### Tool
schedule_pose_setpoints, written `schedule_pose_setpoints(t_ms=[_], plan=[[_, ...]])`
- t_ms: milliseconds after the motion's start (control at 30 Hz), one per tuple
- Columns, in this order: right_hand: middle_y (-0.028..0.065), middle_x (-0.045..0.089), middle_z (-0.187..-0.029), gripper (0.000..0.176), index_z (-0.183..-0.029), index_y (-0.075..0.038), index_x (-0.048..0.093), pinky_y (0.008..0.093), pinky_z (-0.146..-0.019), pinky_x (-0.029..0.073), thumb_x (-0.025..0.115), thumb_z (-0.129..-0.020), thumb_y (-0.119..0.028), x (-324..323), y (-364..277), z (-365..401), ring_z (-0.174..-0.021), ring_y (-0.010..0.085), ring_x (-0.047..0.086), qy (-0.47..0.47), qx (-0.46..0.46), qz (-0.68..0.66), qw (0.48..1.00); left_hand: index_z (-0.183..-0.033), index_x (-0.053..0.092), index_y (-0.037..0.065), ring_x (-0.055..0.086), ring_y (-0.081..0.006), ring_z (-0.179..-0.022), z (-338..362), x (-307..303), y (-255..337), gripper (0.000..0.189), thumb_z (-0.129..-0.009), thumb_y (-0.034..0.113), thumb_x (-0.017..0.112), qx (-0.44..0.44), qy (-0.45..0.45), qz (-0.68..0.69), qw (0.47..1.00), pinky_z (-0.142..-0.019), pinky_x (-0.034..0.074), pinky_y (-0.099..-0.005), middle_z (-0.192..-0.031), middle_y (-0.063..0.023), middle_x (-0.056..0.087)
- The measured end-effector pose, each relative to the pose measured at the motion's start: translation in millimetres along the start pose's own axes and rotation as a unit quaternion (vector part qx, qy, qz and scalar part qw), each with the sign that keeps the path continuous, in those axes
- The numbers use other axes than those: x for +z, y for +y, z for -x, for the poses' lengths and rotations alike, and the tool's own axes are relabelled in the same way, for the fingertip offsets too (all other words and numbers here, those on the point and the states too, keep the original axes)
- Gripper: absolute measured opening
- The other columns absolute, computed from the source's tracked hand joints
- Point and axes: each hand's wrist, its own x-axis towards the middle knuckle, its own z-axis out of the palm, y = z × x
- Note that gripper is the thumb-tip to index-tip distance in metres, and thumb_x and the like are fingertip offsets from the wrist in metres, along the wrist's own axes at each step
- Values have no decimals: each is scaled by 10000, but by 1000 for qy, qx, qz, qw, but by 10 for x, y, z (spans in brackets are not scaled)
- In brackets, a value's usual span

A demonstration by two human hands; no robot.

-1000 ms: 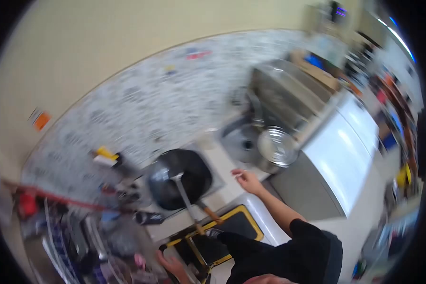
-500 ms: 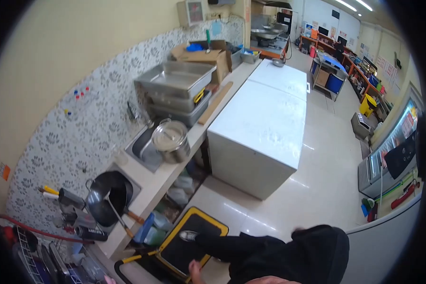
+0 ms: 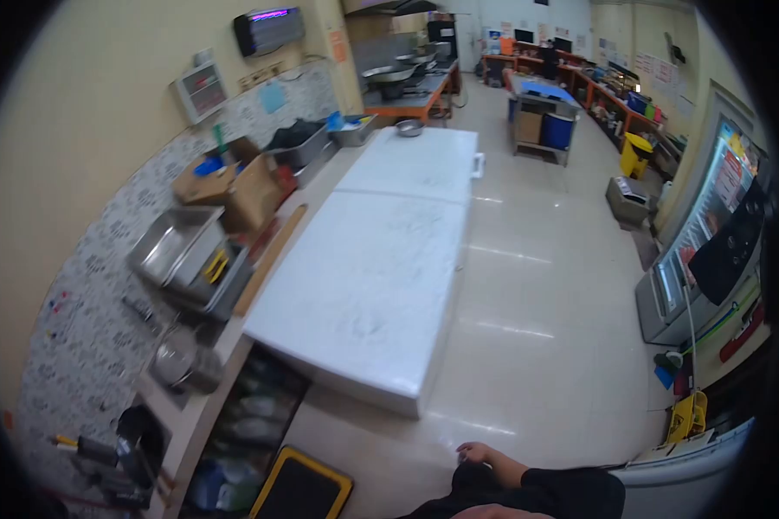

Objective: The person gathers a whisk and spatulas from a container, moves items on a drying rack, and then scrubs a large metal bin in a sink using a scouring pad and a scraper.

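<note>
My right hand (image 3: 476, 451) is low in the view, right of the black step mat. Its fingers look loosely bent and somewhat apart, with no object visible in them. It hangs over my dark-clothed leg, below the near end of the white chest freezer (image 3: 363, 268), and does not touch the freezer. My left hand is out of view. The black mat with a yellow edge (image 3: 303, 489) lies on the floor at the bottom.
Along the left counter (image 3: 225, 346) are a lidded steel pot (image 3: 186, 359), a dark wok (image 3: 138, 432), stacked steel trays (image 3: 186, 251) and a cardboard box (image 3: 247, 186). A glass-door fridge (image 3: 692, 233) and a yellow bucket (image 3: 636, 154) stand at right. A wheeled table (image 3: 545, 104) is farther back.
The view has swung, so the freezer, sink and counter sit farther left and the mat lower. My right hand now shows near the bottom; the hand seen beside the mat earlier is gone.
</note>
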Motion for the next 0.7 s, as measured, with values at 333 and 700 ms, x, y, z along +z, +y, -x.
schedule_pose_setpoints(t_ms=[333, 700], plan=[[50, 648, -935, 289, -1248, -143, 603, 283, -628, 515, 536, -971, -196, -3854, -63, 2965, -739, 130, 586, 557, 107, -412, 713, -1438, 473, 67, 599, -210, -1203, 1202, 2408, 4993, 528, -1038, 406, 537, 374, -221, 51, 899, -998, 486, -358, -1308, -106, 612], [90, 657, -875, 222, -1151, -84, 637, 374, -563, 537, 595, -941, -142, -3331, 1052, 3056, -760, 220, 650, 241, 254, -370, 861, -1393, 524, 130, 658, -187, -1078, 1230, 3107, 7322, 453, -1011, 369, 578, 321, -226, 79, 916, -906, 521, -364, -1269, -73, 630]])
